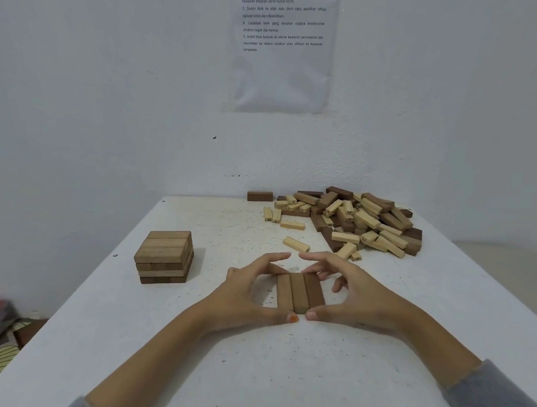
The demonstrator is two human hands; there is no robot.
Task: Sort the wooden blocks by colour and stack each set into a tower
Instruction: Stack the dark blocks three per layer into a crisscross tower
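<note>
Three brown blocks (300, 293) lie side by side as one flat row on the white table (283, 375), near the middle. My left hand (250, 295) cups the row from the left, thumb against its near end and fingers curled at its far left corner. My right hand (349, 298) mirrors it on the right, thumb at the near end and fingers curled over the far end. A short tower of mid-brown blocks (164, 257), several layers high, stands to the left. A mixed pile of pale and dark blocks (359, 222) lies at the back right.
A lone dark block (260, 196) rests at the table's far edge by the wall. A few pale blocks (295, 244) lie loose between the pile and my hands. A printed sheet (281, 48) hangs on the wall. The table's left edge drops to the floor.
</note>
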